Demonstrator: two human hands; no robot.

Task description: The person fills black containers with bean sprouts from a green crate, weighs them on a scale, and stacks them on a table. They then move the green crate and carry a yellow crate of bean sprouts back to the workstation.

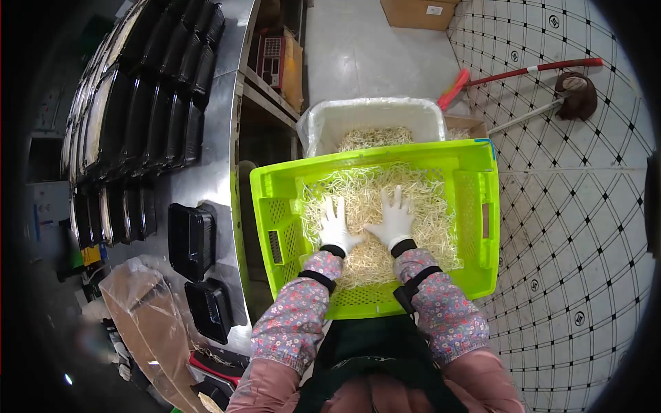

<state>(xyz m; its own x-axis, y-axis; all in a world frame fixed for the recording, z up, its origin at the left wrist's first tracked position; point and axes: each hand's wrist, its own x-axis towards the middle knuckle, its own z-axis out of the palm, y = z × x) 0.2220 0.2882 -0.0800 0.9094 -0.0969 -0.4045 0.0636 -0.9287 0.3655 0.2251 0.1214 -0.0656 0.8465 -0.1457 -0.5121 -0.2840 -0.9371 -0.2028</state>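
Pale bean sprouts [372, 265] lie spread over the bottom of a bright green plastic crate [476, 230] with perforated sides. White gloves cover both hands. My left hand [335, 226] rests on the sprouts left of the crate's middle, fingers stretched and apart. To its right, my right hand [392, 219] lies on the sprouts too, its fingers spread and thumb pointing left. Neither hand grips anything that I can see. Behind the crate stands a white tub [375, 113] lined with clear plastic, with more sprouts [375, 138] inside.
Along the left runs a metal table [227, 103] bearing stacked black trays [148, 117] and two separate black trays [189, 241]. A brown bag [148, 323] lies nearer me. At the right, a red-handled tool [537, 67] crosses the tiled wall or floor. A cardboard box [416, 12] stands farther back.
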